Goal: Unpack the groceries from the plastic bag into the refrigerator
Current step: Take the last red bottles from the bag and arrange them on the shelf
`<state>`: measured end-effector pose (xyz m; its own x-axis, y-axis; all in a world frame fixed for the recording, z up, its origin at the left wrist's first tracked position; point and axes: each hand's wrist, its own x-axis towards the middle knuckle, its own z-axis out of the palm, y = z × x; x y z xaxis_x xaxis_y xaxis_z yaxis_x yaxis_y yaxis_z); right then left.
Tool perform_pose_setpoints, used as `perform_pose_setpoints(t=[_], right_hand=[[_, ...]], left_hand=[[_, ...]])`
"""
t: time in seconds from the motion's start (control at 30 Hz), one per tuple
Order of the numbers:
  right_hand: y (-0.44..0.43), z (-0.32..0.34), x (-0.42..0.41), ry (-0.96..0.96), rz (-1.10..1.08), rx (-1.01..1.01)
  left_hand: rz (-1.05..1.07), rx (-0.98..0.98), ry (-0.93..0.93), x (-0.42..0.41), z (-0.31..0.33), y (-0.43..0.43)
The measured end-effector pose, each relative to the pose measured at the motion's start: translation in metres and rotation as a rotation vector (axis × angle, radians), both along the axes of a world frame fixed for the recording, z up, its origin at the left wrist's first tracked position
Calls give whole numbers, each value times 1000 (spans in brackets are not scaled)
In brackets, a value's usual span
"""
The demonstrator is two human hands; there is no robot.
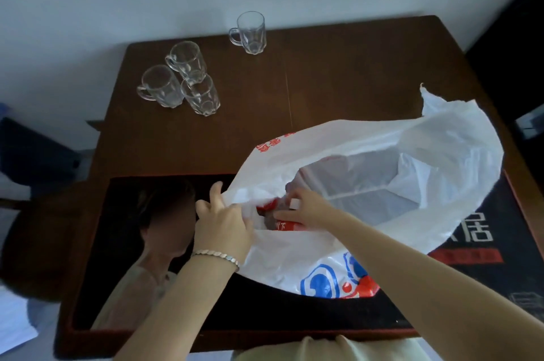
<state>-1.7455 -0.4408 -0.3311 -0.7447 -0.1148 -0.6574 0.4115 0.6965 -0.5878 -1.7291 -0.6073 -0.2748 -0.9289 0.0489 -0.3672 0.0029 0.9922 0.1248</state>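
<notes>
Table [323, 66] near edge, hands [220, 222] [306, 210] gripping plastic bag [441, 154] rim and red packet [287, 225]

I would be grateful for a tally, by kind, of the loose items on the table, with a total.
Glass mugs: 4
Plastic bag: 1
Red-labelled package, seen inside the bag: 1
Total: 6; anything else in the bag is hidden.

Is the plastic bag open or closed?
Open. The left hand holds back the rim of the plastic bag; the right hand grips a red package inside.
</notes>
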Motion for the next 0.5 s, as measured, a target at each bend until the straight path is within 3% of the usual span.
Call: perform_pose_setpoints(t=[0.17, 0.33, 0.43, 0.5], right_hand=[[27, 37, 41, 188, 35, 14], [57, 52, 79, 404, -27, 194], [71, 48, 88, 379, -70, 276], [78, 44, 92, 351, -87, 314]], left_hand=[[29, 3, 59, -10, -3, 9], [-14, -58, 106, -37, -16, 11], [-240, -171, 294, -47, -29, 3], [-441, -168, 564, -44, -37, -5]])
